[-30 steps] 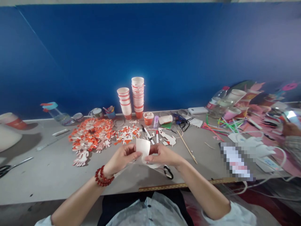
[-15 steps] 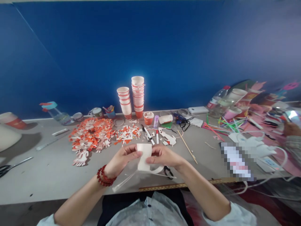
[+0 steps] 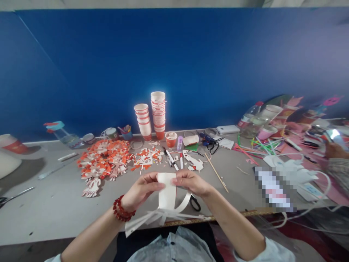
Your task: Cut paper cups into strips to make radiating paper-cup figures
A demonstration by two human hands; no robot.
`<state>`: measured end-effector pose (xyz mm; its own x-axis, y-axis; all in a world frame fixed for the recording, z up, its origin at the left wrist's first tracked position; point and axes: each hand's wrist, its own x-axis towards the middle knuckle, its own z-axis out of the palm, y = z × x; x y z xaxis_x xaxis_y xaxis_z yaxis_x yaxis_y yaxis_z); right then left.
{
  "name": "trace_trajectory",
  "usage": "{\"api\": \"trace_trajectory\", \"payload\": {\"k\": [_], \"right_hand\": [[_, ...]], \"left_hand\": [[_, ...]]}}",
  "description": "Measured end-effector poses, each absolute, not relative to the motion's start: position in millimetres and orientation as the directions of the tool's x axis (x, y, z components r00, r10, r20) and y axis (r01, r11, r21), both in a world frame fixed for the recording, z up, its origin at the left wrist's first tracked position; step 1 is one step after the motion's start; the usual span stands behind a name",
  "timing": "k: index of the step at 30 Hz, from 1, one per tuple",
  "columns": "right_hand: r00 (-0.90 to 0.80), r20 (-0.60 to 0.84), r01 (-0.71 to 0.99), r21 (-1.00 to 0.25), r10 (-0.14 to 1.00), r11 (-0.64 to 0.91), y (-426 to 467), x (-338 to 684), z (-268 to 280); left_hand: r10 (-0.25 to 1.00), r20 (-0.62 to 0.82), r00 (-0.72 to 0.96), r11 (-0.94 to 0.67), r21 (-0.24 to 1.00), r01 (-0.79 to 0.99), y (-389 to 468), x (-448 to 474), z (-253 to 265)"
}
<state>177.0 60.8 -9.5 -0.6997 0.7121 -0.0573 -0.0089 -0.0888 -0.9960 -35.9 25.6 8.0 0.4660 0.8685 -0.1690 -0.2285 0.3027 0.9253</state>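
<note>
Both forearms reach in from the near side, elbows bent and wrists turned inward. The left hand (image 3: 143,187) pinches the left edge of a white paper piece (image 3: 167,193), thumb in front; the right hand (image 3: 192,182) grips its upper right edge likewise. The paper, strips trailing from its lower end, is held upright, nearer the person than the taller cup stack (image 3: 158,116). Well right of that stack, a red-capped bottle (image 3: 247,119) bears a label, its writing too blurred to read. Just right of the stack, a small cup (image 3: 171,141) contains what look like white scraps; left of it, a blue holder (image 3: 127,135) contains pencil-like sticks.
</note>
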Motion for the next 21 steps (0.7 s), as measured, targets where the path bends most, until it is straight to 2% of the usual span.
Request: {"api": "trace_trajectory", "payload": {"k": [5, 8, 12, 15, 18, 21], "right_hand": [[-0.721, -0.036, 0.014, -0.999, 0.692, -0.038, 62, 175, -4], [-0.685, -0.022, -0.02, -0.999, 0.728, -0.049, 61, 170, 1], [-0.633, -0.079, -0.162, -0.959, 0.77, -0.232, 58, 163, 2], [-0.591, -0.158, -0.21, -0.917, 0.791, -0.34, 57, 160, -2], [-0.535, -0.189, -0.286, -0.877, 0.824, -0.387, 58, 160, -7], [-0.417, -0.192, -0.431, -0.819, 0.888, -0.379, 60, 160, -13]], "left_hand": [[0.908, -0.133, 0.397, 0.228, 0.952, -0.204, 29, -37, 8], [0.918, -0.129, 0.374, 0.208, 0.962, -0.178, 32, -35, 9], [0.877, -0.196, 0.439, 0.348, 0.889, -0.298, 33, -31, 10], [0.885, -0.195, 0.423, 0.348, 0.88, -0.324, 34, -33, 10], [0.843, -0.151, 0.516, 0.326, 0.907, -0.268, 39, -48, 3], [0.732, -0.15, 0.665, 0.428, 0.86, -0.277, 46, -72, -17]]}}
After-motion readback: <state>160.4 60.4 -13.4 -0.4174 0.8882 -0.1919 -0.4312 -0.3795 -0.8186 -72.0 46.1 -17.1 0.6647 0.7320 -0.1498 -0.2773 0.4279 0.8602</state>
